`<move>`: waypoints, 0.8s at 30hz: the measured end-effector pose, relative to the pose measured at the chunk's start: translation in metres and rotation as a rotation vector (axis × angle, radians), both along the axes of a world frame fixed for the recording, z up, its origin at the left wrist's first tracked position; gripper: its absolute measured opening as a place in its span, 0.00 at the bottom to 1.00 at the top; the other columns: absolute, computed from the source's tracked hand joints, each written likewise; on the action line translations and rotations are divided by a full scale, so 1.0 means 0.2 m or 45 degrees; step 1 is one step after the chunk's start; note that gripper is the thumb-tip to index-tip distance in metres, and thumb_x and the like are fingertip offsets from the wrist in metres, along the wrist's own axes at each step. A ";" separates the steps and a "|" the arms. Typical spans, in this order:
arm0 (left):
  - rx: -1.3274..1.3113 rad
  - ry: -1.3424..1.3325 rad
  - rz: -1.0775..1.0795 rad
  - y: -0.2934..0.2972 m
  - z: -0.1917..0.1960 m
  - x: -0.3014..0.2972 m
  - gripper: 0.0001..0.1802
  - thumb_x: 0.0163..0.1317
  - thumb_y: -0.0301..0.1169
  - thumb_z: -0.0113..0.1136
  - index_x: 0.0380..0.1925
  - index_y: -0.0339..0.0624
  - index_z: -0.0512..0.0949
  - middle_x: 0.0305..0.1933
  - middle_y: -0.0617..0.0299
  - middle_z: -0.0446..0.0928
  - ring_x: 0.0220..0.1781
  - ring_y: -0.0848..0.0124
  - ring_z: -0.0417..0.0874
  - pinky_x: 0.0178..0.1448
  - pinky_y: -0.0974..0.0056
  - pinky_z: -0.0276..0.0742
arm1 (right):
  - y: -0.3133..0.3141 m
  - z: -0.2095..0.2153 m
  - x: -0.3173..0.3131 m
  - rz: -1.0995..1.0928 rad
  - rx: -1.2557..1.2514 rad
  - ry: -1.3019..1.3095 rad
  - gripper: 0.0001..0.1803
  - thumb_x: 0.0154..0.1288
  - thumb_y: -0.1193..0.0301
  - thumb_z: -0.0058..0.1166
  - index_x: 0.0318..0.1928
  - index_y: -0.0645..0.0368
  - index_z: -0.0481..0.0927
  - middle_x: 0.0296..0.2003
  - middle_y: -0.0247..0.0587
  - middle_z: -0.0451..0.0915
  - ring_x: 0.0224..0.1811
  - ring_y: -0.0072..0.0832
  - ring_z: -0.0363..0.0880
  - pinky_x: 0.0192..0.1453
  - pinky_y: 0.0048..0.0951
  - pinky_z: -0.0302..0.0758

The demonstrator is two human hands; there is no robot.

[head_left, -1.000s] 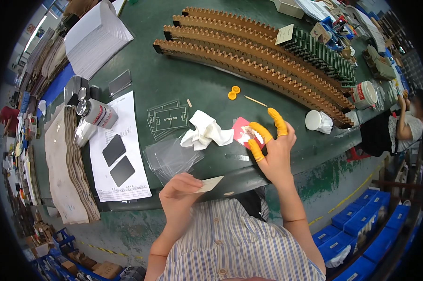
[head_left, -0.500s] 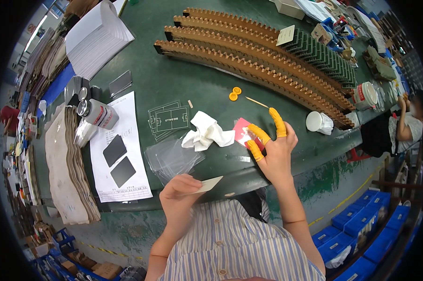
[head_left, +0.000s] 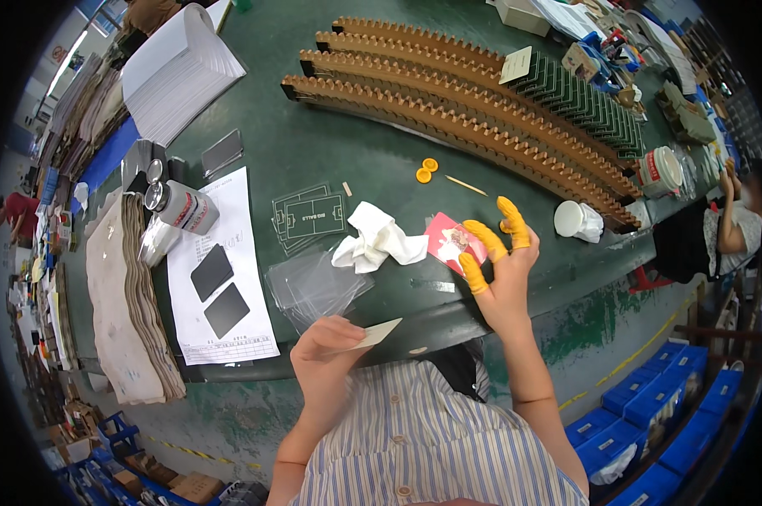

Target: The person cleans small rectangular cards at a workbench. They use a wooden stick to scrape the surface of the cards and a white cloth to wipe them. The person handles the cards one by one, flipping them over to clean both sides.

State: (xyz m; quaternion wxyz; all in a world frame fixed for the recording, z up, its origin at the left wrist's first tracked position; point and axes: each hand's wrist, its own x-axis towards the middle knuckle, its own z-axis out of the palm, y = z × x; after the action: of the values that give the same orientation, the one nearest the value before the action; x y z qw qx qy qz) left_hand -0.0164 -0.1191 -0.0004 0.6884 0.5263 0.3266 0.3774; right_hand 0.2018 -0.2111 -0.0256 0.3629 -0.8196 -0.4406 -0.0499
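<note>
While left hand (head_left: 323, 347) holds card (head_left: 381, 332) near table edge (head_left: 452, 322), racks (head_left: 448, 125) distant.

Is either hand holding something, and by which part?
The left hand holds a thin cream card by its left end; the right hand grips nothing visible.

Yellow finger cots (head_left: 476, 275) and a white-blotched red card (head_left: 454, 239) are seen right of a white cloth (head_left: 376, 236), a cream card (head_left: 382, 332) below it.

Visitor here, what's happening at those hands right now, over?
Left hand gripping pale card. Right hand spread at red card, contact unclear. White cloth just left of red card, not between it and right hand.
</note>
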 end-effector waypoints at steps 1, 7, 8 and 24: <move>0.006 0.005 0.003 0.00 0.00 0.00 0.14 0.41 0.08 0.62 0.22 0.39 0.73 0.30 0.58 0.76 0.37 0.68 0.76 0.49 0.65 0.71 | -0.02 0.00 0.01 0.043 0.100 0.134 0.18 0.61 0.62 0.55 0.50 0.54 0.79 0.63 0.43 0.62 0.60 0.42 0.58 0.62 0.40 0.57; 0.019 0.012 0.009 -0.01 0.00 0.00 0.14 0.41 0.08 0.62 0.22 0.39 0.73 0.30 0.58 0.76 0.38 0.68 0.76 0.50 0.65 0.71 | -0.11 -0.03 -0.04 0.403 0.900 1.308 0.24 0.66 0.64 0.47 0.58 0.65 0.70 0.64 0.43 0.62 0.64 0.31 0.60 0.65 0.32 0.55; 0.013 0.004 0.005 -0.01 -0.01 0.00 0.15 0.41 0.08 0.62 0.22 0.39 0.73 0.30 0.58 0.76 0.37 0.68 0.76 0.50 0.65 0.71 | -0.12 -0.03 -0.05 0.436 0.962 1.405 0.24 0.66 0.64 0.47 0.58 0.65 0.70 0.64 0.44 0.62 0.64 0.31 0.60 0.66 0.32 0.54; 0.186 -0.021 -0.078 -0.02 -0.02 0.02 0.14 0.43 0.10 0.64 0.24 0.40 0.74 0.31 0.60 0.78 0.37 0.69 0.77 0.50 0.64 0.70 | -0.15 0.10 -0.31 0.414 0.370 0.081 0.15 0.49 0.60 0.61 0.41 0.38 0.85 0.54 0.40 0.69 0.52 0.38 0.58 0.55 0.35 0.60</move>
State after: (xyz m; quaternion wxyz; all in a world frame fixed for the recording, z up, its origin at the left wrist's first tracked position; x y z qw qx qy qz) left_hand -0.0129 -0.1224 -0.0046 0.6621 0.5818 0.2760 0.3834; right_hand 0.1391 -0.2417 -0.0056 0.4941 -0.6779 -0.5436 -0.0277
